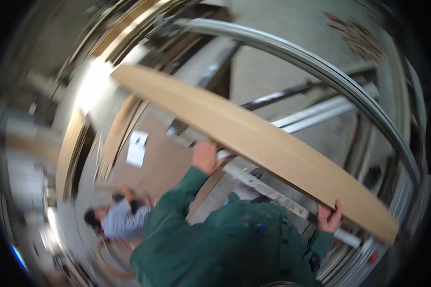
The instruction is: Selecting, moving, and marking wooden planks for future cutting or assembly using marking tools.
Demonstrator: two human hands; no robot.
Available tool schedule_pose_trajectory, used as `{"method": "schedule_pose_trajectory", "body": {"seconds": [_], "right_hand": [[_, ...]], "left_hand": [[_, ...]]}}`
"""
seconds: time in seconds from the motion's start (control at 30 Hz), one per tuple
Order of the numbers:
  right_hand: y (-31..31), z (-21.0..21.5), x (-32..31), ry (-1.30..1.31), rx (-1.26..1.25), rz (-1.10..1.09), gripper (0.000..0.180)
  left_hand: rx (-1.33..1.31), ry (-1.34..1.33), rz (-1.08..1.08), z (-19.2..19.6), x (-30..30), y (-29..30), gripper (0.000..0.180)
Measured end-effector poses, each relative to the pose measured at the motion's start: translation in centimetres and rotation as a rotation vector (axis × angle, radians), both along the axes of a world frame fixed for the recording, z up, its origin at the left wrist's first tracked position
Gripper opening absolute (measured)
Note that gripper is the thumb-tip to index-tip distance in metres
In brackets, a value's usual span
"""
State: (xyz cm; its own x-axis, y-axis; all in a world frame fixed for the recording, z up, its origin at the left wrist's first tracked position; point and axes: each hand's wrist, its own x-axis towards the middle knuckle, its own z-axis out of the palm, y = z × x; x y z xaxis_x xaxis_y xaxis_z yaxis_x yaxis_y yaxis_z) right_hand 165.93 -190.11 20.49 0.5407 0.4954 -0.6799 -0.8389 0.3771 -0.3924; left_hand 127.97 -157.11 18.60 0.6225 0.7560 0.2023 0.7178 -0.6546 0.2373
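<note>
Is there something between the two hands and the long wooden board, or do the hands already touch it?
Nothing visible stands between them. The left hand grips the lower edge of the long wooden board near its middle, and the right hand grips the same edge near the board's right end.

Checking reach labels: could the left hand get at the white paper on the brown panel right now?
Probably not freely. Nothing lies between them, but the left hand and right hand both hold the board, so it is occupied; the paper lies off to its left on the panel.
</note>
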Motion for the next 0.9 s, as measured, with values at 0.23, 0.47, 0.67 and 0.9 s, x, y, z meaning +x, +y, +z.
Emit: {"method": "schedule_pose_trajectory", "body": {"seconds": [0.23, 0.47, 0.67, 0.9], "right_hand": [[4.6, -1.7, -3.1, 0.019, -0.009, -0.032, 0.054], [3.4, -1.0, -4.1, 0.018, 0.013, -0.136, 0.052], [3.6, -1.5, -6.1, -0.016, 0.005, -0.146, 0.049], [-3.8, -0.3, -14.4, -0.087, -0.265, -0.196, 0.050]], "left_hand": [[-0.287, 0.592, 0.098, 4.0, -5.0, -1.2, 0.054], [-0.793, 0.043, -0.428, 12.1, 7.9, 0.7, 0.032], [-0.434, 0.015, -0.927, 10.9, 19.1, 2.6, 0.041], [-0.188, 0.077, -1.320, 5.9, 29.5, -4.0, 0.074]]}}
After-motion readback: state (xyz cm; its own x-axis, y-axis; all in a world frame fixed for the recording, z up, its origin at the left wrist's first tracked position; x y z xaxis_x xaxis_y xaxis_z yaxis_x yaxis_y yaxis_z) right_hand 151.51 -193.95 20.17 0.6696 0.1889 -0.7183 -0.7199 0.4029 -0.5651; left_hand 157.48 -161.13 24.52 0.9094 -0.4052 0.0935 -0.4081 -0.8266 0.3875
